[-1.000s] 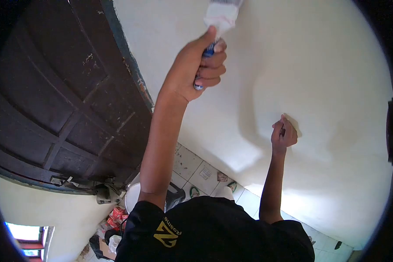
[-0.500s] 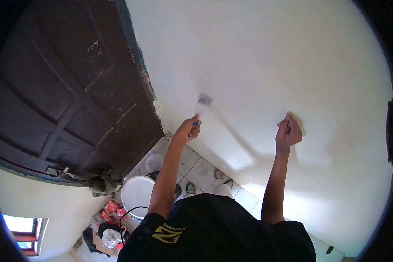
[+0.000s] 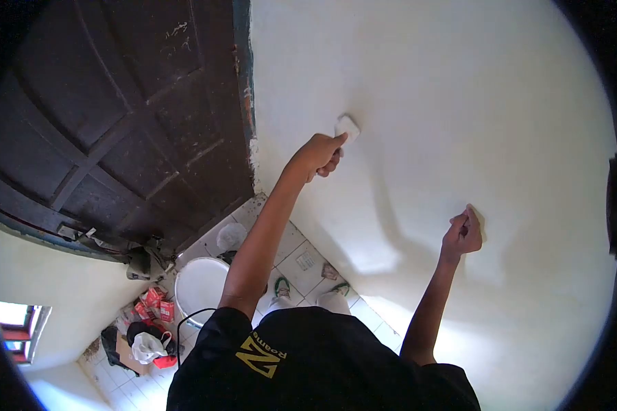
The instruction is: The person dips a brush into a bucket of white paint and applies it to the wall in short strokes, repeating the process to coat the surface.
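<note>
My left hand (image 3: 319,155) is closed around the handle of a paintbrush (image 3: 348,127), whose pale, flat head is at the white wall (image 3: 418,103). The fingers cover most of the handle. Farther right, my right hand (image 3: 463,234) is up close to the same wall with its fingers curled in. Whether anything small sits inside those fingers is hidden. Shadows of the brush and the arms fall across the wall.
A dark brown panelled door (image 3: 116,103) with a rough-edged frame fills the left. Below it stands a white bucket (image 3: 197,284) on the tiled floor (image 3: 300,264). Red packets (image 3: 159,305) and a white plastic bag (image 3: 147,348) lie near a black cable (image 3: 179,335).
My left hand has moved up and right along the wall with the paintbrush, which has turned in the grip. In the view, my right hand sits slightly lower and further right. The camera has shifted.
</note>
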A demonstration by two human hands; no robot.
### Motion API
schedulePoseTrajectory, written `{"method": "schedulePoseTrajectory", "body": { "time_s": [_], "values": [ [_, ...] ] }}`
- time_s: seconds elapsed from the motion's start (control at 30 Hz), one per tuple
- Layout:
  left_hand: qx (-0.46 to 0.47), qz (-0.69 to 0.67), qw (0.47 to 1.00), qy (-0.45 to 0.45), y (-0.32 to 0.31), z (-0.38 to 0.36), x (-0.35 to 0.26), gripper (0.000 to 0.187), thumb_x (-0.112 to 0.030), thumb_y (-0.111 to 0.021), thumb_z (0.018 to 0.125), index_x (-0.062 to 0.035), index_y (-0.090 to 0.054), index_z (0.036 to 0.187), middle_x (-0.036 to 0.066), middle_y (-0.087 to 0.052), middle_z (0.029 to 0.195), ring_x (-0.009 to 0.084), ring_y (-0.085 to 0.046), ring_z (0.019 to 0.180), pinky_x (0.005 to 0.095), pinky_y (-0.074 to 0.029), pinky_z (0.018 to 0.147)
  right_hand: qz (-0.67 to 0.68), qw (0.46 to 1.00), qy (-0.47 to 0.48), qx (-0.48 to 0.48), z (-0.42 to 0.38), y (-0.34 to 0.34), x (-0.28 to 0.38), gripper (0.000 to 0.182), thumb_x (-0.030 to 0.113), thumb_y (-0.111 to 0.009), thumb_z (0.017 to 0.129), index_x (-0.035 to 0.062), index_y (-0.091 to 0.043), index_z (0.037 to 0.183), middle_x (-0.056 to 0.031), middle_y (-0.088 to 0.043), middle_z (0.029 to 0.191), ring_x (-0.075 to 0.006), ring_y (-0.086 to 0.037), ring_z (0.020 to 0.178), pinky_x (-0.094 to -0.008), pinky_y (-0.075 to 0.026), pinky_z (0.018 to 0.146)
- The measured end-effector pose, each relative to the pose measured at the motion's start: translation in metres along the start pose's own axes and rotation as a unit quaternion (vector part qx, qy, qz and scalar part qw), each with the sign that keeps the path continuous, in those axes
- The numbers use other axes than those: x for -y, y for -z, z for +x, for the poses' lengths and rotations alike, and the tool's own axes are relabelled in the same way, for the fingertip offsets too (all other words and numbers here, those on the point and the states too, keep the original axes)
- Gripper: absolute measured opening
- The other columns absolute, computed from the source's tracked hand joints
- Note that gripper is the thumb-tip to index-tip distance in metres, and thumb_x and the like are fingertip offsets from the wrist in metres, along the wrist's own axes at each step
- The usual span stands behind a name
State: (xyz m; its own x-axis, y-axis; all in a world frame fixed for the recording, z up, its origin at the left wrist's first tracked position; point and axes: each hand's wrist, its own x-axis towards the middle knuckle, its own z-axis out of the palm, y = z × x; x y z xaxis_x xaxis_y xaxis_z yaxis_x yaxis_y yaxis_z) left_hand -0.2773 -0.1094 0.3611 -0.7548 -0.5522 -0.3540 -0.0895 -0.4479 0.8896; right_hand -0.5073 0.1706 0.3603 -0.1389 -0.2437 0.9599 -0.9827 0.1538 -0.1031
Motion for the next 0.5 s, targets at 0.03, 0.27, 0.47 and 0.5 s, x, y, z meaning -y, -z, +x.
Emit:
{"method": "schedulePoseTrajectory", "body": {
  "time_s": [0.03,0.27,0.47,0.5],
  "values": [
    [0.01,-0.003,1.0,-0.016,-0.002,-0.005,-0.007,0.044,-0.043,-0.056,0.094,-0.0059,-0.049,0.073,-0.006,-0.032,0.052,0.0045,-0.024,0.039,0.0231,-0.015,0.033,-0.021,1.0,0.013,-0.006,0.0,0.0,0.001,0.02,-0.009,-0.055,0.084,-0.0022,-0.066,0.098,-0.0064,-0.06,0.059,-0.0091,-0.051,0.043,-0.0211,-0.039,0.041],
    [0.076,-0.036,0.995,-0.063,-0.009,-0.03,-0.062,0.043,-0.045,-0.053,0.095,-0.0076,-0.049,0.074,-0.008,-0.029,0.05,0.0034,-0.022,0.038,0.0218,-0.013,0.032,-0.021,0.999,0.004,-0.043,-0.003,-0.008,0.005,0.017,-0.008,-0.055,0.083,-0.0028,-0.066,0.096,-0.0071,-0.061,0.063,-0.0097,-0.053,0.045,-0.0215,-0.04,0.04],
    [0.19,-0.133,0.954,-0.189,-0.025,-0.047,-0.105,0.045,-0.052,-0.05,0.094,-0.0125,-0.049,0.073,-0.01,-0.025,0.05,0.0019,-0.018,0.037,0.0198,-0.013,0.031,-0.034,0.998,0.04,-0.038,0.001,-0.004,0.002,0.02,-0.008,-0.055,0.083,-0.0007,-0.066,0.098,-0.0053,-0.06,0.061,-0.0105,-0.053,0.044,-0.0224,-0.04,0.04],
    [0.193,-0.13,0.954,-0.19,-0.024,-0.037,-0.096,0.045,-0.052,-0.05,0.094,-0.0125,-0.049,0.073,-0.01,-0.025,0.05,0.0019,-0.018,0.037,0.0198,-0.013,0.031,-0.034,0.998,0.037,-0.037,-0.002,-0.004,-0.001,0.02,-0.008,-0.055,0.083,-0.0003,-0.066,0.098,-0.0052,-0.06,0.06,-0.0105,-0.053,0.044,-0.0224,-0.04,0.04]
  ]
}}
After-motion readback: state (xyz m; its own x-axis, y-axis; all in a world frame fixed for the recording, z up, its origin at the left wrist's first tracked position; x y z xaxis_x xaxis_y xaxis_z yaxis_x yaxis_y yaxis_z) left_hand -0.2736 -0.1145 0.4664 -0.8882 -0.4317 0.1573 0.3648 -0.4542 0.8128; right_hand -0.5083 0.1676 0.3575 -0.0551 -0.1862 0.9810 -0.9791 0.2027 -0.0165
